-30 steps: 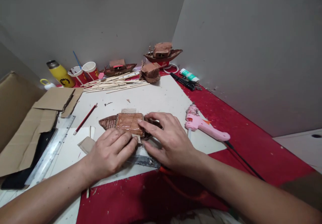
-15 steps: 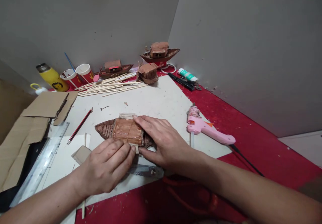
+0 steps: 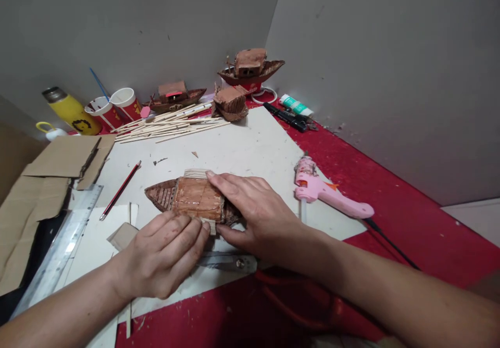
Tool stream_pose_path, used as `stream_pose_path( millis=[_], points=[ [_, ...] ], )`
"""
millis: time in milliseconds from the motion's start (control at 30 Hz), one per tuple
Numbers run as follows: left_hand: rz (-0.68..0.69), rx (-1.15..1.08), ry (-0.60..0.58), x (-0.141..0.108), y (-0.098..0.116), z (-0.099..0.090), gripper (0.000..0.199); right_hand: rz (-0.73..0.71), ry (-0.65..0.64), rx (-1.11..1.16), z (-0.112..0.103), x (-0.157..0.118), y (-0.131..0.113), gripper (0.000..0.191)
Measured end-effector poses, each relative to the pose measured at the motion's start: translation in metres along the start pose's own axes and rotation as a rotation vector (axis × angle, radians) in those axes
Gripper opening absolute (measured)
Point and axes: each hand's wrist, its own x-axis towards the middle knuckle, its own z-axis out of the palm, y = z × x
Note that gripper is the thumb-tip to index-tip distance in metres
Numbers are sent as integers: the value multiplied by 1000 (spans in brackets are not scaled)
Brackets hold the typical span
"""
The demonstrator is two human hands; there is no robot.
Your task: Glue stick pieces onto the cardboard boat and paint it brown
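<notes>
A brown model boat lies on the white board in front of me, its pointed end to the left. My right hand grips the boat's right part, fingers over the roof edge and thumb along the near side. My left hand has its fingers closed on a small pale ribbed strip at the near edge of the roof. A similar pale strip sticks out along the roof's far edge. Scissors lie under and beside my hands, their red handles toward me.
A pink glue gun with a cord lies right. Left are a pencil, a clear ruler and cardboard. Behind stand more model boats, thin sticks, paper cups and a yellow bottle before grey walls.
The camera view has shifted slightly. Both hands keep their places on the boat, and the left fingers stay on the pale strip with little movement.
</notes>
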Motion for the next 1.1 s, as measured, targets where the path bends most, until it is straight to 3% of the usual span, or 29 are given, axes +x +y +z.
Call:
stream_pose_path(
  millis=[467,1100],
  points=[
    [-16,128,17,-1,3,4,33,12,-20,14,-3,0,-3,78],
    [-5,56,34,4,1,6,31,-14,-8,19,-2,1,-1,78]
  ],
)
